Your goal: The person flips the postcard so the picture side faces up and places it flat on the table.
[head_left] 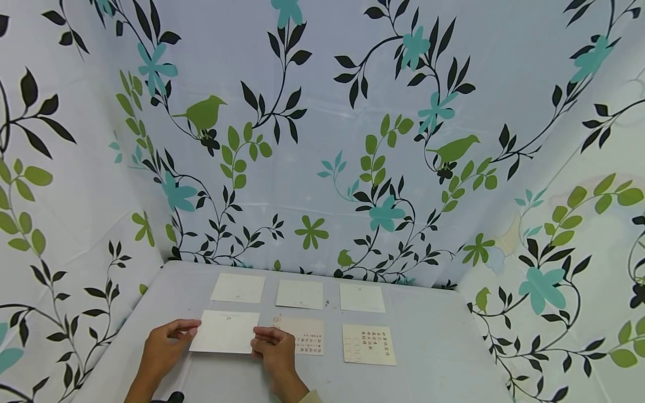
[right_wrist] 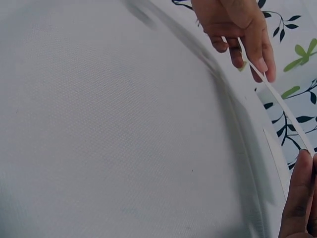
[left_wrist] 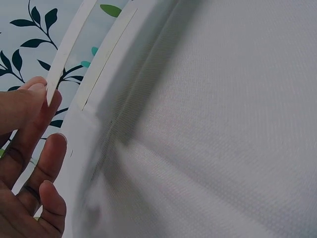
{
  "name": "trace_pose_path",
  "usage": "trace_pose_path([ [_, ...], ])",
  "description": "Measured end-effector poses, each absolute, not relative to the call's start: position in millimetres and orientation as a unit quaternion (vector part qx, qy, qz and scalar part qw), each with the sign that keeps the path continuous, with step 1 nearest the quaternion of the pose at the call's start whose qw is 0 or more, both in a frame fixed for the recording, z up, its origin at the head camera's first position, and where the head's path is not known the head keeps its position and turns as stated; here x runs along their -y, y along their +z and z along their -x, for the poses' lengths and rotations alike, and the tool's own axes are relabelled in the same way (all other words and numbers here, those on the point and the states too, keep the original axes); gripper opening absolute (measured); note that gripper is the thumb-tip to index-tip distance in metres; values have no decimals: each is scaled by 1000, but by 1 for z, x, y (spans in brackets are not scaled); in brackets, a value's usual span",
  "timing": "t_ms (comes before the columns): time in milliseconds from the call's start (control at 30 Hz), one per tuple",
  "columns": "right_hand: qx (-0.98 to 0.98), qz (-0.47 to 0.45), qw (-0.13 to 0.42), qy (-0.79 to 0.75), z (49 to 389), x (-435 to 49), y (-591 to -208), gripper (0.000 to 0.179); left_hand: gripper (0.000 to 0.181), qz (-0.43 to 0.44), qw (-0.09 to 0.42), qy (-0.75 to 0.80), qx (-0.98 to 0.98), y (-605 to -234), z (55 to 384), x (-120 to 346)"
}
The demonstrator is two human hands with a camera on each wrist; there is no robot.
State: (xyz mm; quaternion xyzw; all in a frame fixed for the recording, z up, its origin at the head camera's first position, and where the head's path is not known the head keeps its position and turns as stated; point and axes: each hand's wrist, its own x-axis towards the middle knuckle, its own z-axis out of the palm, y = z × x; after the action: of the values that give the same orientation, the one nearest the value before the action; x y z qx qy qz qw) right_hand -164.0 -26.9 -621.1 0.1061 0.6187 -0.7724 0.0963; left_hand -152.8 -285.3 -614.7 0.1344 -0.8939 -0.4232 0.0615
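A white postcard (head_left: 225, 333) is held by its two short sides, raised off the table at the front left. My left hand (head_left: 162, 354) pinches its left edge between thumb and fingers. At the opposite edge, my right hand (head_left: 277, 354) pinches it the same way. In the left wrist view the postcard (left_wrist: 69, 47) shows edge-on between thumb and fingertips. The right wrist view has both hands on the thin card (right_wrist: 283, 105). Just right of my right hand lies a cream card with reddish writing (head_left: 308, 337), its left part covered by that hand.
Another written card (head_left: 369, 344) lies further right, with dark characters and circles. Behind is a row of three pale cards: left (head_left: 238, 288), middle (head_left: 299, 294) and right (head_left: 361, 298). The white table (head_left: 428, 347) meets patterned cloth walls (head_left: 312, 184) at back and sides.
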Motion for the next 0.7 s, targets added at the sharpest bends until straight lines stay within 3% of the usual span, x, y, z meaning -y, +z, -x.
trace_pose_path([
  [700, -641, -72, 116, -755, 169, 18, -618, 22, 19, -104, 93, -408, 902, -605, 151, 288],
])
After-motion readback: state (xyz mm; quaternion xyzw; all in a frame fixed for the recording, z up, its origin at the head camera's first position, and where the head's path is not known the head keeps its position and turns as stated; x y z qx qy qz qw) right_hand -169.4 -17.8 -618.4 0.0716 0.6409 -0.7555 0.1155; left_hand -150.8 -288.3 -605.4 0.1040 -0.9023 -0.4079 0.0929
